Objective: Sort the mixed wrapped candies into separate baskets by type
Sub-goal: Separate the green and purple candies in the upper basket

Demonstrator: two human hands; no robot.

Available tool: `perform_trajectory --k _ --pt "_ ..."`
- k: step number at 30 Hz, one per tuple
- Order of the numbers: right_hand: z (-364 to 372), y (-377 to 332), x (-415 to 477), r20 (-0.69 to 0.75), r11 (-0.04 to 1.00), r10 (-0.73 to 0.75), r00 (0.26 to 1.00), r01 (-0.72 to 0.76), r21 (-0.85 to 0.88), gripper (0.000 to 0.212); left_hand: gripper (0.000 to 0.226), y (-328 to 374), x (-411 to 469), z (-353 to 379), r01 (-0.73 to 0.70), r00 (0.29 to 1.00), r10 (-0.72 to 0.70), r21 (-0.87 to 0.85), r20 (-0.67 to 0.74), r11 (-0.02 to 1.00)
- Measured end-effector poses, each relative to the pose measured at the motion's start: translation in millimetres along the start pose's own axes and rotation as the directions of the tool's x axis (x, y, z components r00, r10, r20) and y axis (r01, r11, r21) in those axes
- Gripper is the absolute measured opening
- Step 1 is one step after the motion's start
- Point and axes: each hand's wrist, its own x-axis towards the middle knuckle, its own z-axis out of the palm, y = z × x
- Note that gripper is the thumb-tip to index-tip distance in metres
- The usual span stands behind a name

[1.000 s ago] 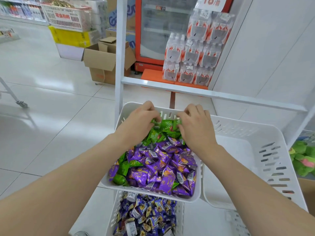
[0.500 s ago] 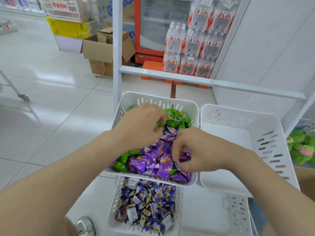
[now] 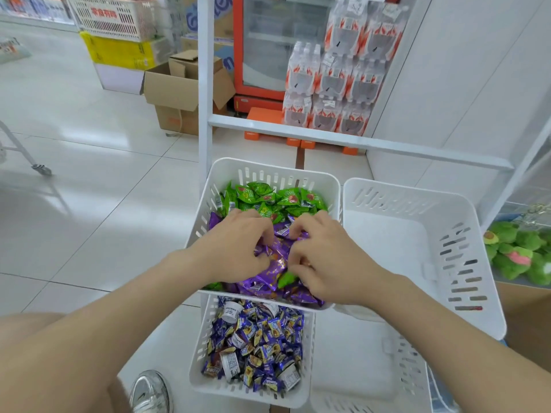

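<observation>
Head camera looks down through a tall white metal shelf frame (image 3: 205,84). A red-framed glass-door fridge (image 3: 238,55) stands at the top centre. At the upper left, a white lattice crate (image 3: 125,25) bears red Chinese characters too blurred to read.

At the right of the frame sits a wide white slotted plastic basket (image 3: 387,234) with its bare floor showing. Just left of it, at centre, a narrower white slotted basket (image 3: 268,171) holds the mixed sweets. Below that, a third white slotted basket (image 3: 247,394) is full of blue-and-purple wrapped candies (image 3: 256,338) whose small white labels are too fine to read.

In the centre basket the left hand (image 3: 238,245) and right hand (image 3: 322,257) lie side by side. Each has its fingers curled into the purple foil-wrapped candies (image 3: 269,257) and grasps some of them. Green wrapped candies (image 3: 268,198) with red print are heaped at the basket's upper end, beyond the fingertips.
</observation>
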Motion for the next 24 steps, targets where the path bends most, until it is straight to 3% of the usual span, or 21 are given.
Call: perform_trajectory --k 2,5,8,11,14,17,20,24 --pt "-13 7 3 -0.056 0.963 0.094 0.994 -0.076 0.259 0.01 0.03 -8 -1 2 0.051 0.998 -0.054 0.092 0.031 0.994" --pt "-26 16 8 -0.03 0.755 0.339 0.94 -0.253 0.605 0.012 0.04 -3 -1 5 0.084 0.987 -0.094 0.082 0.132 0.993" --pt "-23 19 22 -0.173 0.687 0.518 0.837 -0.288 0.667 0.016 0.048 15 -4 19 0.059 0.99 -0.071 0.104 0.12 0.993" --pt "-12 16 43 -0.268 0.77 0.536 0.8 -0.334 0.544 0.014 0.051 24 -6 35 -0.007 0.997 -0.01 0.214 0.076 0.977" --pt "0 13 68 -0.407 0.953 0.295 0.865 -0.235 0.193 0.012 0.058 18 -2 25 0.009 0.997 -0.022 0.164 0.074 0.986" --pt "4 18 94 -0.519 0.98 0.102 0.849 -0.177 -0.097 0.012 0.046 15 -4 2 0.085 0.996 -0.079 0.119 -0.049 0.989" --pt "12 28 104 -0.413 0.944 0.089 0.907 -0.209 -0.256 0.01 0.021 2 -13 -23 0.132 0.972 -0.095 0.161 -0.217 0.978" --pt "19 20 100 -0.238 0.926 0.189 0.953 -0.254 -0.281 0.014 0.012 -28 -29 -54 0.067 0.965 -0.055 0.039 -0.257 0.997"
